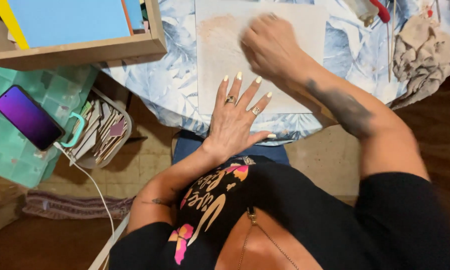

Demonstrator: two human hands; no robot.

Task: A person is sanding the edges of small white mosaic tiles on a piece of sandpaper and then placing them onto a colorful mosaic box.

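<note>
— Start close: what's the left hand doing?

— It lies flat, fingers spread, grasping nothing, pressed on the near edge of the board.

— And the board?

— A pale square sheet on the leaf-print tablecloth, directly ahead of the person, its sides roughly square to the table edge.

— The right hand?

— Farther out, on the board's upper right part. It's blurred and curled downward; I cannot tell whether it grips anything. A tan smear lies to its left, so the right hand is the nearer one to it.

— Beyond?

— A crumpled rag far right, a wooden tray far left, a phone below it.
</note>
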